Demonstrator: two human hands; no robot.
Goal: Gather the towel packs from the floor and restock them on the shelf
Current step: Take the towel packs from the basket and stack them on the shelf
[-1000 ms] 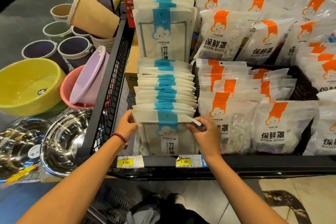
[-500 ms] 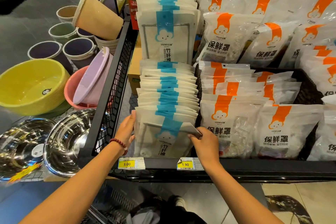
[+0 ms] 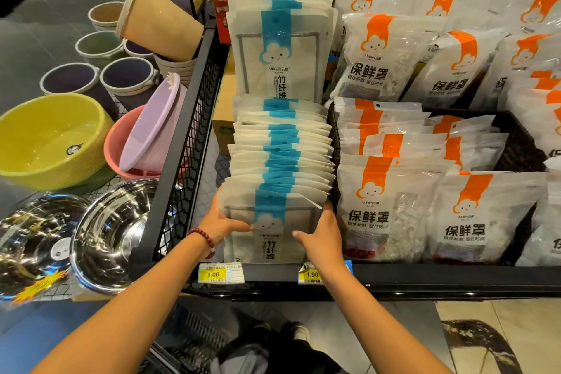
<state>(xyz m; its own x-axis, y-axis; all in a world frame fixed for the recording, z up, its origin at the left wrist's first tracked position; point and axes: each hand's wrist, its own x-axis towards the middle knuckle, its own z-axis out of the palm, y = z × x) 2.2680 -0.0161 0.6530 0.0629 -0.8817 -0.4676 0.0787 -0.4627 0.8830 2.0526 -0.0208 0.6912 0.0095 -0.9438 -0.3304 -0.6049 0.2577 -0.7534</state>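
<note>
White towel packs with a blue stripe and a cloud face stand in a tight row (image 3: 280,158) on the black shelf (image 3: 425,275), with a second row (image 3: 277,39) behind and above. My left hand (image 3: 223,220) grips the left edge of the front towel pack (image 3: 270,240), thumb across its face. My right hand (image 3: 323,234) grips the pack's right edge, thumb on the front. Both hands hold the near end of the row from either side.
Orange-striped bags (image 3: 391,209) fill a black basket (image 3: 522,146) right of the row. A black mesh side panel (image 3: 185,161) bounds the shelf on the left. Beyond it sit steel bowls (image 3: 112,231), a yellow basin (image 3: 51,140), pink and lilac basins and several buckets. Price tags (image 3: 220,273) line the shelf edge.
Both hands slid from the top corners of the front pack down to its sides, thumbs now on its face. The bent top right corner lies flatter, and the view has moved closer.
</note>
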